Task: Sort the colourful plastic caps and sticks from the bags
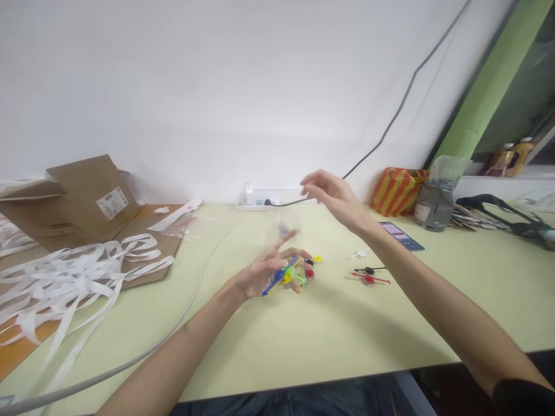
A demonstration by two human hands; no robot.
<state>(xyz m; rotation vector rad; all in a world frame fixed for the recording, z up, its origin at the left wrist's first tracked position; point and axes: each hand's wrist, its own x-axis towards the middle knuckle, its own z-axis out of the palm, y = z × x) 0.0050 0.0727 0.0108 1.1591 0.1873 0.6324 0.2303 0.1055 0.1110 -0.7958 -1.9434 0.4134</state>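
At the table's near edge, dark trousers [260, 405] are showing below the pale green table [368, 332]. Light grey cable [147, 349] is running from the near left corner up the table. White straps [87, 266] are lying tangled on the left.

Mid-table: left hand [260, 271] is resting palm up, half open, fingers spread, cradling an arrow clump [281, 277] in blue, yellow and green, thumb lying over it. Red round piece [309, 275] and yellow round piece [318, 259] are sitting by its fingertips. Something see-through is blurring just past those fingers; can't tell what. Right of that, red arrow [368, 279] is lying just in front of black arrow [369, 270], with white piece [359, 253] sitting beyond.

Right hand [329, 195] is hovering above the table, partly open, fingers loosely bent, nothing visible in its grip. Phone [401, 236] is lying beyond the right forearm.

Far side: cardboard box [93, 202] is standing open at left, power strip [275, 197] is sitting against the wall [208, 86], striped bag [394, 190] and grey bag [433, 205] are standing at right. Bottles [518, 159] are standing on the ledge behind.
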